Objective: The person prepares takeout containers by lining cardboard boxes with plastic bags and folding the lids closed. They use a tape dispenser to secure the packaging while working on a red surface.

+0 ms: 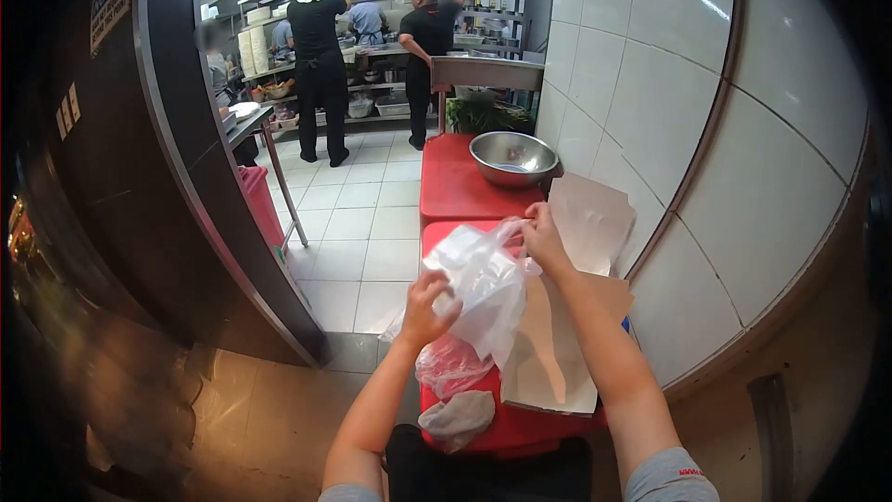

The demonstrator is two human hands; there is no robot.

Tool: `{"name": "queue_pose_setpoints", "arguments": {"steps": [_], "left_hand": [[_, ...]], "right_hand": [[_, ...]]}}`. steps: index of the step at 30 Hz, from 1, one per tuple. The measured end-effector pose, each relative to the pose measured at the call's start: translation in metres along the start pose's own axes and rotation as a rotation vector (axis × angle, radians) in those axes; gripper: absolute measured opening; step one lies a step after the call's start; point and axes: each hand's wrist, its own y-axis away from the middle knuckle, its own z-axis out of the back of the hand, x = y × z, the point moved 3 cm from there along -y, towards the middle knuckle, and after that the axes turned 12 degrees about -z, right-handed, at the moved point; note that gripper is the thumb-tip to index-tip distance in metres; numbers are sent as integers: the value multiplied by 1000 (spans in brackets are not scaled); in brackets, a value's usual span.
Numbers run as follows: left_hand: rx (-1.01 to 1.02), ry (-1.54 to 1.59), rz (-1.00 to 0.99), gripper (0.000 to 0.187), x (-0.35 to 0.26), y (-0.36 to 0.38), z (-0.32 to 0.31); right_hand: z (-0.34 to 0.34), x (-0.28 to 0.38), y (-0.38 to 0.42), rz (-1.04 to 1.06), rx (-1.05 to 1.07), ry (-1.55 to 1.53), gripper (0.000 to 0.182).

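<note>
My right hand [545, 240] is closed on the gathered top of a translucent white plastic bag [478, 284], which hangs over a red surface [462, 233]. Something white shows through the upper left of the bag. At the bag's left edge is my left hand [431, 310], its fingers curled but apart from the thumb. Beneath the bag lies a crumpled pinkish plastic bag [452, 367]. A grey cloth [458, 416] rests nearer to me, and flat cardboard [550, 353] lies to the right under my right forearm.
A steel bowl [513, 158] sits on the farther red surface [452, 177]. More cardboard [592, 223] leans against the tiled wall [669, 251]. Leafy greens [483, 114] lie beyond. A dark doorway panel [223, 149] stands left; several people work at kitchen shelves ahead.
</note>
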Motion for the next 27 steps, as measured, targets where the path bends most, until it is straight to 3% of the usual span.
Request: {"name": "queue_pose_setpoints", "arguments": {"steps": [1, 2, 4, 6, 7, 10, 11, 14, 18, 19, 22, 23, 26, 27], "left_hand": [[-43, 192, -77, 14, -3, -16, -2], [18, 234, -107, 25, -5, -27, -14], [182, 357, -36, 44, 2, -36, -48], [265, 135, -133, 58, 15, -38, -64], [303, 26, -185, 66, 15, -42, -69], [212, -31, -170, 81, 7, -35, -76], [133, 36, -173, 87, 3, -30, -81], [0, 23, -119, 85, -2, -24, -86], [112, -75, -159, 71, 8, -55, -84], [86, -96, -135, 59, 3, -65, -77], [227, -210, -186, 48, 9, -73, -71], [195, -201, -217, 34, 14, -73, -71], [199, -243, -281, 23, 26, -72, -60], [119, -233, -290, 17, 29, -70, -53]], "right_hand": [[-9, 9, 10, 100, 34, 71, 15], [-17, 14, 17, 200, 70, 145, 15], [-25, 13, 11, 461, 80, 304, 15], [-22, 8, 2, 792, 48, 583, 17], [-17, 17, 4, 780, -20, 599, 23], [6, 35, 6, 520, -162, 213, 23], [9, 35, 4, 486, -151, 248, 26], [0, 37, 8, 460, 12, 408, 29], [-3, 37, 0, 356, 83, 228, 31], [-5, 37, -1, 405, 98, 276, 32], [-3, 39, -8, 404, 55, 258, 34], [-2, 42, -7, 375, 45, 177, 35], [8, 43, -16, 344, 25, 137, 36], [14, 46, -21, 347, 10, 151, 36]]}}
